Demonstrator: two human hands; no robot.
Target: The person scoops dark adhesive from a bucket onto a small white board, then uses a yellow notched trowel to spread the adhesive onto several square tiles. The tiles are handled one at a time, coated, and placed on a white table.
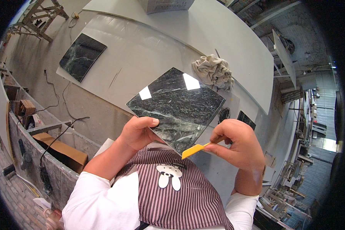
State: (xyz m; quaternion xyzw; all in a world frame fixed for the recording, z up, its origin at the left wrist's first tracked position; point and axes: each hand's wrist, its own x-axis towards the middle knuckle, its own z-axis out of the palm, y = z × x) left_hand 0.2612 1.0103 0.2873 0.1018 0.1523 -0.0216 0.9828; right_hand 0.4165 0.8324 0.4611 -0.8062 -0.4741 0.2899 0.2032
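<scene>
My left hand (140, 132) grips the near left edge of a polished black-green marble tile (176, 109), its thumb lying on the face. White veins run through the tile, and two bright reflections show on it. The tile is held up and tilted in front of my striped apron. Between the thumb and fingers of my right hand (237, 143) is a slim yellow scraper (193, 151). Its tip is at the tile's nearest corner; whether it touches cannot be made out.
A second dark marble tile (82, 56) lies on the pale board (115, 42) at the far left. A crumpled beige cloth (212, 71) sits beyond the held tile, with a small dark piece (246, 119) to the right. A grey trough (61, 163) with cardboard stands at the left.
</scene>
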